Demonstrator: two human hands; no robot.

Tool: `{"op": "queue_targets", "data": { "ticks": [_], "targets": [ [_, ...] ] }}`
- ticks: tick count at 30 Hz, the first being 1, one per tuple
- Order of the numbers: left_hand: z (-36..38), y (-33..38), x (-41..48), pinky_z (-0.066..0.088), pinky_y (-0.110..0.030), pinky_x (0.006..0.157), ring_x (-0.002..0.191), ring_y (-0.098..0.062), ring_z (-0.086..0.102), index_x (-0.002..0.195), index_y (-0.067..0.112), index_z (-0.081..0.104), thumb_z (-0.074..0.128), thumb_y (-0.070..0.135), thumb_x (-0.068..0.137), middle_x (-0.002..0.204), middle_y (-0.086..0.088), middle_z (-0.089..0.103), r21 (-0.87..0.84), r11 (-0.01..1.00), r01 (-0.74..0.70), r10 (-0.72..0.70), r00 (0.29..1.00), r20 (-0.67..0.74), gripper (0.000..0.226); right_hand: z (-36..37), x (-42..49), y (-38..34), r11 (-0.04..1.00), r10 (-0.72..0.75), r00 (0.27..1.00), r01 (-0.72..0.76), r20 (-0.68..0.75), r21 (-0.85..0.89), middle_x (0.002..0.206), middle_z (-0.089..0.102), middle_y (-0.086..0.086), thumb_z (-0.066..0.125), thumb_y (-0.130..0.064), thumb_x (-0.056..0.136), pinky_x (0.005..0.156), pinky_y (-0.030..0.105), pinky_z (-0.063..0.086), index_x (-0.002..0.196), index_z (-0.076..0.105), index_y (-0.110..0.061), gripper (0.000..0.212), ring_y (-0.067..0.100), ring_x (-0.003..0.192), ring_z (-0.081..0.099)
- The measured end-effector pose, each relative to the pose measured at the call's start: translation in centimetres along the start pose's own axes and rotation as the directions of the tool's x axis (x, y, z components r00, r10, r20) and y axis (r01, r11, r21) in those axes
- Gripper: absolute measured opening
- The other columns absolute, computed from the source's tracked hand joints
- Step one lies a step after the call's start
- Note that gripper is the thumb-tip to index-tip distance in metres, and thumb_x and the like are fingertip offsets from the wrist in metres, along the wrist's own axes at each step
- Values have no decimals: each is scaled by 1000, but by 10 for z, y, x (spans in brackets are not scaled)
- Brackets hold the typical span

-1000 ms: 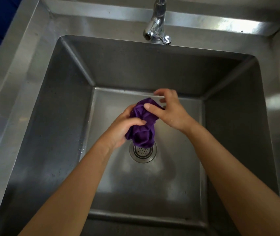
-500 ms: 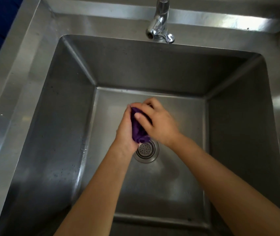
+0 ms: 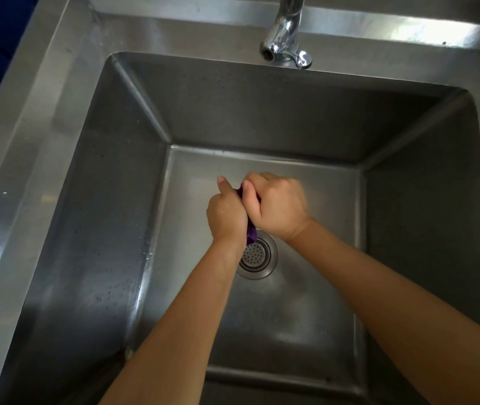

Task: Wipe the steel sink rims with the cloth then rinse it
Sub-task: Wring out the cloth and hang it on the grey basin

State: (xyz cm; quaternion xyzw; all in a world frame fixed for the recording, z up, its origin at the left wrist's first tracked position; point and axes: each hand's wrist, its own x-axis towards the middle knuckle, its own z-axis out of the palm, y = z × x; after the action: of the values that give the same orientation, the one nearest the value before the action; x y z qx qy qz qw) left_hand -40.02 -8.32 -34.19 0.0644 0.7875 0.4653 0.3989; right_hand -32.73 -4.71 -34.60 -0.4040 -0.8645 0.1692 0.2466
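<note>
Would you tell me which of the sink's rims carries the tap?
The far rim, at the top of the picture: the tap stands only there.

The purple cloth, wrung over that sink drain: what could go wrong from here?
The left hand and right hand grip the cloth just above the drain strainer; a slip would likely drop it there. No water shows at the faucet, so wringing now may leave the cloth poorly rinsed.

Head view, seemingly close, above sink (image 3: 43,127)
</note>
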Motion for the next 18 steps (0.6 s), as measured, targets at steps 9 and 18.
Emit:
{"op": "queue_targets", "data": {
  "ticks": [9,18],
  "targets": [
    [-2,-8,16,34,-26,50,46,-17,46,43,12,45,28,33,101,44,-2,46,453,809,-374,372,923,98,64,14,3,1,937,340,909,-349,242,-8,66,61,11,27,-28,94,56,28,31,73,59,-11,42,29,60,56],
    [1,4,28,32,-31,62,64,-28,53,60,-1,61,26,32,102,60,-15,58,590,609,-530,529,826,195,63,14,19,2,699,590,677,-701,439,141,73,61,12,31,-23,93,62,29,37,66,57,-9,39,26,70,56]
  ]
}}
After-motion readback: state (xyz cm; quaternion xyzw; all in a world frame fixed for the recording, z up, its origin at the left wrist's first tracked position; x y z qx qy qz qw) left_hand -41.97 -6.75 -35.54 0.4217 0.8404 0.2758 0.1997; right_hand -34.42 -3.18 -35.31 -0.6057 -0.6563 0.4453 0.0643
